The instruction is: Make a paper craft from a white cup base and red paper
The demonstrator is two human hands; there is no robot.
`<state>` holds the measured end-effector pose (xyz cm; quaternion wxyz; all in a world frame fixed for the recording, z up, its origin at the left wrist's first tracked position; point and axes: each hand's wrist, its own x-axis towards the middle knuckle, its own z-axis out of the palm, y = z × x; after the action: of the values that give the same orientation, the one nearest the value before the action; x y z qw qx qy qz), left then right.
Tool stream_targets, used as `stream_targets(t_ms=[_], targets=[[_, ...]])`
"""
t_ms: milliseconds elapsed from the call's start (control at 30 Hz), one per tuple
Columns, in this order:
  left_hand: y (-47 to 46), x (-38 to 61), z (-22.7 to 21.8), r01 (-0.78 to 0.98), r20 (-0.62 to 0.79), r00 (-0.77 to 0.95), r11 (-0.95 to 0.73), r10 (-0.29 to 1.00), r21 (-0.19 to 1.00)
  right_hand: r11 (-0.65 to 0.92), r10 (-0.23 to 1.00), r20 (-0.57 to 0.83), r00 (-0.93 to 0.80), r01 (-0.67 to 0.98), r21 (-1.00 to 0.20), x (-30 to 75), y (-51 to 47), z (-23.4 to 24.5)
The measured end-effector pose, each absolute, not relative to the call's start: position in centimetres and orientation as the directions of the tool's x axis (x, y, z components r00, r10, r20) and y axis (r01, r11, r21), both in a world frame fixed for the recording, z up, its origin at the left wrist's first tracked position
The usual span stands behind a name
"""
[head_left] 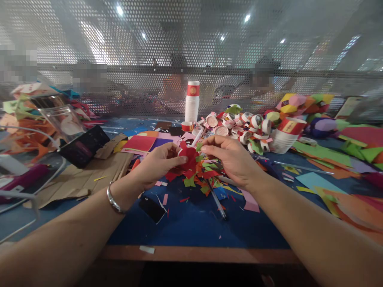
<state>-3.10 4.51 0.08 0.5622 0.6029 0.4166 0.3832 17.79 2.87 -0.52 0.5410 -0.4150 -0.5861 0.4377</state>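
My left hand (157,165) and my right hand (231,157) meet above the blue table (191,223). Both pinch a red paper flower piece (188,158) between thumb and fingers, the left from the left side, the right at its top with a small green bit. A bracelet sits on my left wrist. Under the hands lies a heap of red, green and orange paper scraps (206,179). A pen (217,199) lies on the table just below the right hand.
A stack of paper cups (192,101) stands at the back, with cut cup rings (239,125) and a tipped cup (285,133) to its right. Coloured paper sheets (329,159) lie right, cardboard (89,175) and a clear tub (54,119) left. A perforated screen with people behind it.
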Motion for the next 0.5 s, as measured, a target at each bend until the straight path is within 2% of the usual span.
stream_targets(t_ms=[167,500], targets=[[4.4,-3.1,-0.2,0.022,-0.004,0.402,-0.005,0.916,1.0,0.232,0.968,0.234,-0.09,-0.028,-0.972,17.3,2.9,-1.0],[3.6,-2.5,-0.5,0.03,-0.041,0.414,0.032,0.909,0.999,0.298,0.954,0.295,-0.049,0.076,-0.952,17.0,3.0,-1.7]])
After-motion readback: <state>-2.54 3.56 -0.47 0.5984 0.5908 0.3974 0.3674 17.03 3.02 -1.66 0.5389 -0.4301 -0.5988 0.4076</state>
